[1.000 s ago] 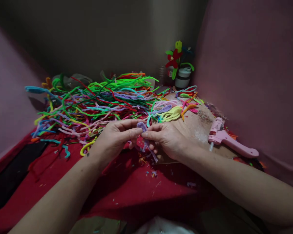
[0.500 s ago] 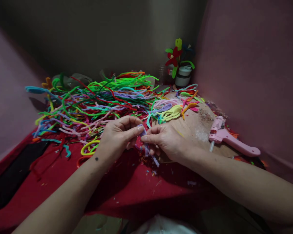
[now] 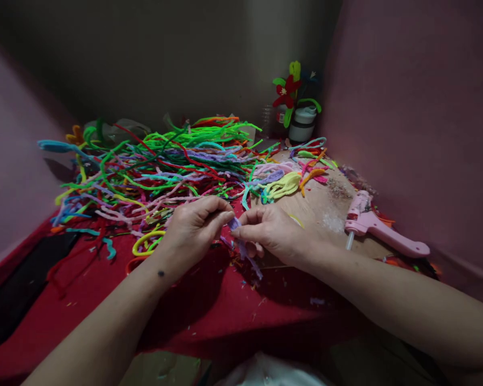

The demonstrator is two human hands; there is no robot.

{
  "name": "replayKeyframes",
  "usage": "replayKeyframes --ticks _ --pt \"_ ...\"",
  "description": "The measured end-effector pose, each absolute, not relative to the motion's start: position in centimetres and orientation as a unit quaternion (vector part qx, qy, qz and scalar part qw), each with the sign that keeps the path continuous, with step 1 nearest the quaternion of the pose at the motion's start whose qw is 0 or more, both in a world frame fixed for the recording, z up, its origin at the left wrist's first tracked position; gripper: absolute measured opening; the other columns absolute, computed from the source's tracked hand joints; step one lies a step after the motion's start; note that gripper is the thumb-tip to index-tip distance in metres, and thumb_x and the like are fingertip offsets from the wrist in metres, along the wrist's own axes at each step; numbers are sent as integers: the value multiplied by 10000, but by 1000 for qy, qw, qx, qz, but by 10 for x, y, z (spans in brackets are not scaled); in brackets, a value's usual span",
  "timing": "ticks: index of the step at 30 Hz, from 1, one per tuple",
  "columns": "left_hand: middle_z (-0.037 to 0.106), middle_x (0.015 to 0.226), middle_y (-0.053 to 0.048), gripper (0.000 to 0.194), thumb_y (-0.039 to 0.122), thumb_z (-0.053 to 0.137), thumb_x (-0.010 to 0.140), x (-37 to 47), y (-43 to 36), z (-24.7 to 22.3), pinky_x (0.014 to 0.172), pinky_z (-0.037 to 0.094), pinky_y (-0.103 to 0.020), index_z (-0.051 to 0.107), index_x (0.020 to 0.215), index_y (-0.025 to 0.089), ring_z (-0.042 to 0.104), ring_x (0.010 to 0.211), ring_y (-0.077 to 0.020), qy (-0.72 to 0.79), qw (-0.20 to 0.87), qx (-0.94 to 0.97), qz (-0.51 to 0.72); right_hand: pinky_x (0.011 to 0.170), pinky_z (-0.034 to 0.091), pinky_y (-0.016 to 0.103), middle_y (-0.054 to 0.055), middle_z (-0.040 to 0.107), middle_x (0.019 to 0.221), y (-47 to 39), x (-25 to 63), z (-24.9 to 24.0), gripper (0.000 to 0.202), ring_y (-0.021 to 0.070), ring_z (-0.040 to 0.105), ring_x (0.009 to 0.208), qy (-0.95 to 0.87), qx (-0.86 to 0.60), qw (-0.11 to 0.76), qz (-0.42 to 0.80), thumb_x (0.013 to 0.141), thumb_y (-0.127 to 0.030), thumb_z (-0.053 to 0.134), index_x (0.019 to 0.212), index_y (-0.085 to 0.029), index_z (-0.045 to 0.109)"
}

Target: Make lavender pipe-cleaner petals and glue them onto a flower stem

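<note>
Red cloth — pink wall (dim).

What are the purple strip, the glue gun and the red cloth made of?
The purple strip seems to be soft, fuzzy pipe cleaner: its edges look fluffy. Any wire inside is hidden.
The glue gun looks like smooth, hard plastic: even pink, with a moulded shape.
The red cloth looks like matt fabric, but I can't tell which.
</note>
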State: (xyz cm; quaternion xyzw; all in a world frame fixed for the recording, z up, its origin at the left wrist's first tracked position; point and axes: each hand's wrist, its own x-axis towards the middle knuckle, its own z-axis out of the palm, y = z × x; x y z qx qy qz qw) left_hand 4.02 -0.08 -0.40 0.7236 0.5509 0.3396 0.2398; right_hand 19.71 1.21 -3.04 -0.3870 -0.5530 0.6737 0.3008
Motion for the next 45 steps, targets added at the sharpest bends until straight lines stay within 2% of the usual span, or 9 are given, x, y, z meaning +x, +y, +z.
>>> replayKeyframes --ticks 4,10,16,23,30,34,38,41,45 --pt "454 482 46 148 299 548 766 42 -3 -3 413 282 -198 594 708 171 366 426 -85 577 342 659 341 329 289 164 -48 484 382 12 198 -30 172 47 396 311 -568 -384 301 663 712 -226 596 565 -148 554" --pt "598 669 -9 120 241 568 758 47 -6 -7 564 382 -202 619 685 161 499 604 -109 576 208 688 389 340 272 161 -50 477 381 12 198 -30 220 35 385 325 -558 -371 321 669 699 -180 589 492 -143 526" --pt "431 435 53 233 382 575 767 42 -2 -6 374 232 -199 661 803 169 318 379 -75 559 431 614 354 344 270 167 -52 468 366 11 198 -27 230 34 367 318 -543 -377 330 674 687 -154 591 467 -145 523" --pt "645 696 -34 147 288 591 735 49 -5 -11 658 425 -243 665 655 190 554 671 -154 547 145 730 383 293 199 169 -59 444 322 13 196 -34 234 35 313 251 -508 -371 290 721 704 -169 580 490 -155 486" --pt "439 445 55 197 349 618 743 44 -1 -4 358 238 -172 629 693 159 339 375 -54 569 427 607 354 291 241 166 -46 486 356 14 199 -37 203 51 363 262 -488 -377 297 729 731 -228 609 565 -151 520" --pt "459 485 65 187 333 657 717 40 -1 -5 341 243 -159 590 794 176 366 366 -49 550 505 544 382 332 279 175 -48 501 416 17 200 -37 222 54 398 321 -446 -358 349 742 698 -299 670 603 -154 532" --pt "516 513 37 156 280 659 692 40 -2 -12 333 271 -175 576 759 167 393 367 -64 515 620 522 278 384 283 179 -59 475 457 21 198 -41 239 40 385 381 -450 -321 420 720 654 -302 713 600 -143 543" --pt "510 471 26 186 315 592 744 43 -4 -14 344 268 -187 568 652 155 375 355 -65 541 552 586 244 385 263 189 -53 477 466 21 197 -43 243 43 373 381 -451 -331 428 710 672 -303 690 591 -149 520" --pt "513 483 27 207 298 536 785 44 -6 -15 440 321 -205 595 643 159 431 432 -85 555 231 746 286 386 230 198 -66 406 408 19 197 -42 307 40 332 356 -476 -383 422 669 702 -280 646 512 -163 435"
